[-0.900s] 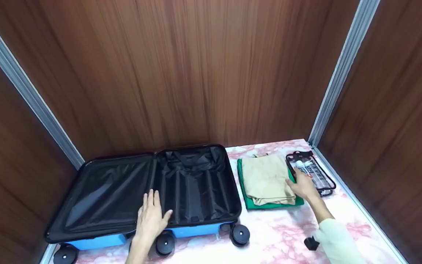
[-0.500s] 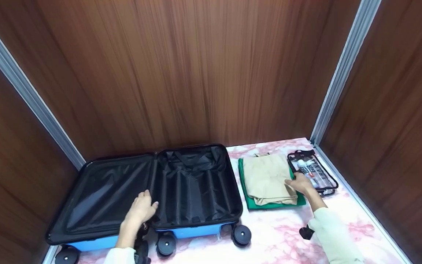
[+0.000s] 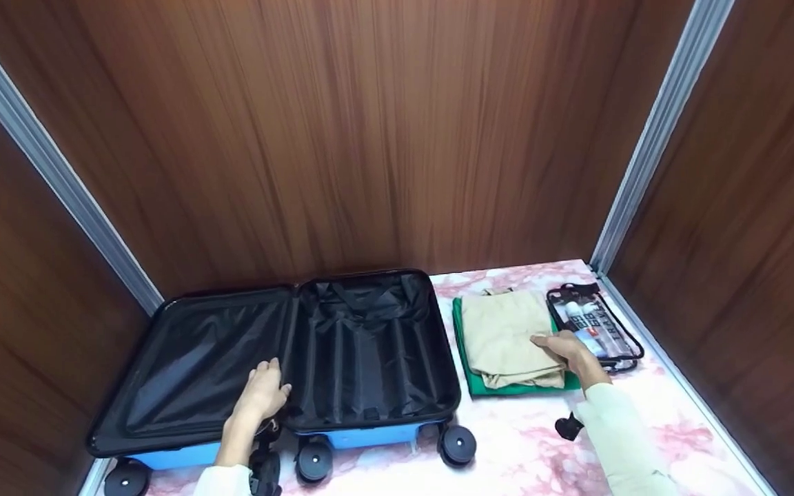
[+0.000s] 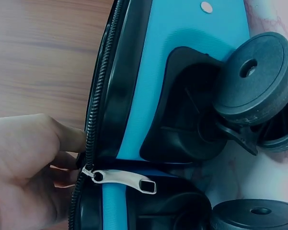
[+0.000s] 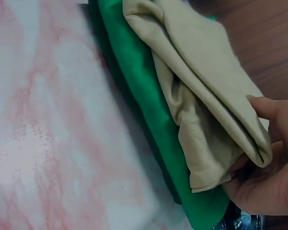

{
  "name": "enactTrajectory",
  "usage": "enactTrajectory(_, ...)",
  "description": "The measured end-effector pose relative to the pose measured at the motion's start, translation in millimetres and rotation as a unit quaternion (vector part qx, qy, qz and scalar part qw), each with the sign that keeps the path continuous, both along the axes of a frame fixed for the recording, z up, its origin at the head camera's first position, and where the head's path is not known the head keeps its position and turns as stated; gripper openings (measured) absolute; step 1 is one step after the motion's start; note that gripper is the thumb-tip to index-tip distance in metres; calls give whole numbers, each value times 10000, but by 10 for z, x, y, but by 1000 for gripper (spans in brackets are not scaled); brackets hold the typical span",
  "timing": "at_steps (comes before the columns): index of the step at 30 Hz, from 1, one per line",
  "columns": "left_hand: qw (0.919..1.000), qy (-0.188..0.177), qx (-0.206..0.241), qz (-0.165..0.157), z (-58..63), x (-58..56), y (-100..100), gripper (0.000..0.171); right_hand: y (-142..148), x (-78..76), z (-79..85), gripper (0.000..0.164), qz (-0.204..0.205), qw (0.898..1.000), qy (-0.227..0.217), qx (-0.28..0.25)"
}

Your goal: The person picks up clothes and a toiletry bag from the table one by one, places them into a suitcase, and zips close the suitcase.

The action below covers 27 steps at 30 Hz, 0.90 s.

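Observation:
My right hand pinches the right edge of a folded beige garment. In the right wrist view the thumb lies on top of the beige folds and the fingers are tucked beneath them. A folded green cloth lies under the beige one. My left hand rests at the front middle of an open suitcase, its fingers relaxed. The left wrist view shows that hand's fingertips right at the zipper, close to a metal zipper pull.
A clear pouch with black trim and small bottles inside lies right of the garments. Black wheels stick out from the suitcase's front. Wood-patterned panels with metal corner posts enclose the marbled surface on three sides.
My left hand has drawn back slightly to the left and its spread fingers have relaxed. The right fingers have slid under the beige garment's edge, taking hold of it.

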<state>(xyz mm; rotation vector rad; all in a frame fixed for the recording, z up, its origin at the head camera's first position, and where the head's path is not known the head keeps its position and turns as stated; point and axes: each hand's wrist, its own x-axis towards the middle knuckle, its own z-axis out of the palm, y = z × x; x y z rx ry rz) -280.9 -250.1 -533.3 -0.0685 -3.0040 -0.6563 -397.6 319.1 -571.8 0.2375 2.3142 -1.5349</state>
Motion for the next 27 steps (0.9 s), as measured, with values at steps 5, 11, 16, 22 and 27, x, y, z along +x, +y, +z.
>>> enactTrajectory(5, 10000, -40, -13, 12, -15, 13, 25, 59, -7, 20, 26, 51, 29, 9999, -74, 79)
enactTrajectory(11, 9999, -90, -16, 112, -13, 5, 35, 59, 0, 27, 91, 31, 248, 9969, -378, -650)
enactTrajectory(16, 9999, -43, 49, 149, -10, 3, 27, 59, -6, -14, 29, 24, 439, 9889, -553, -1308)
enactTrajectory(22, 9998, 14, 150, 129, -34, 5, 31, 59, -16, -57, 15, 36, 187, 9906, -541, -1240)
enactTrajectory(27, 9997, 72, 186, 168, -25, -1, -1, 59, -28, -111, 0, 43, 359, 9778, -789, -1906)
